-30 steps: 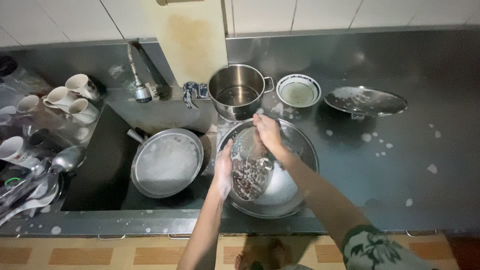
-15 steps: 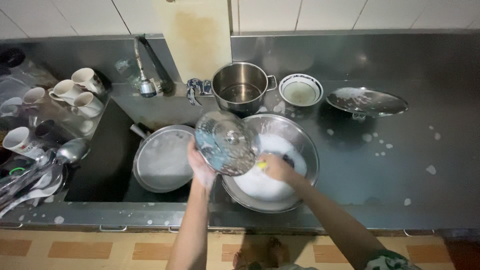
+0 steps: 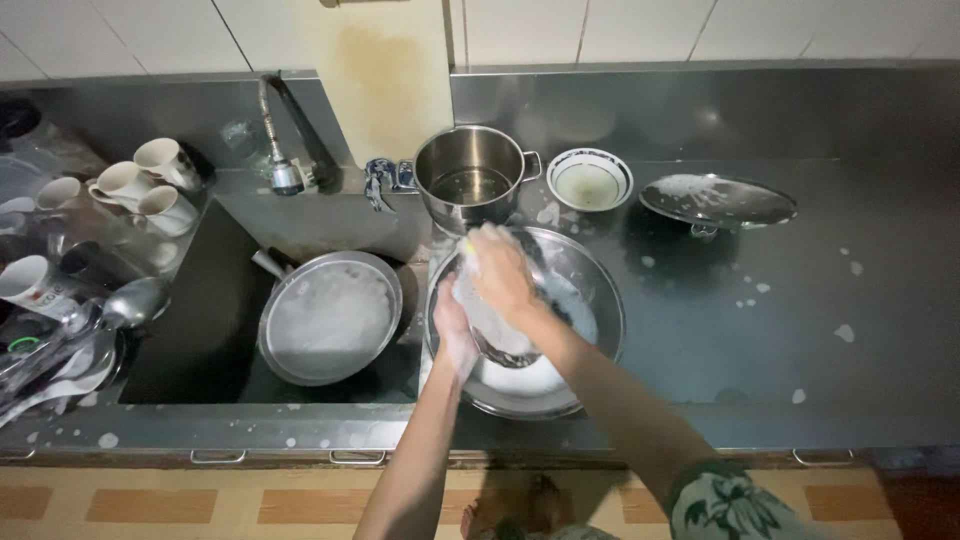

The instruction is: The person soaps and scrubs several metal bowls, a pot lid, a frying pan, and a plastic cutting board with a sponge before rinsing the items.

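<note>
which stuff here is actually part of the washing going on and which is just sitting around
In use:
- left hand gripping the soapy round glass lid
- right hand rubbing that lid
- large sudsy steel basin under the hands

Lying about:
- foamy steel frying pan in the sink
- steel stockpot
- small white bowl with patterned rim
- soapy metal lid on the counter
- white cups

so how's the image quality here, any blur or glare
Head view: dim overall, the left side with the cups darkest; soft glare on the steel counter and pot; both hands, right hand and left hand, slightly motion-blurred over the basin.
</note>
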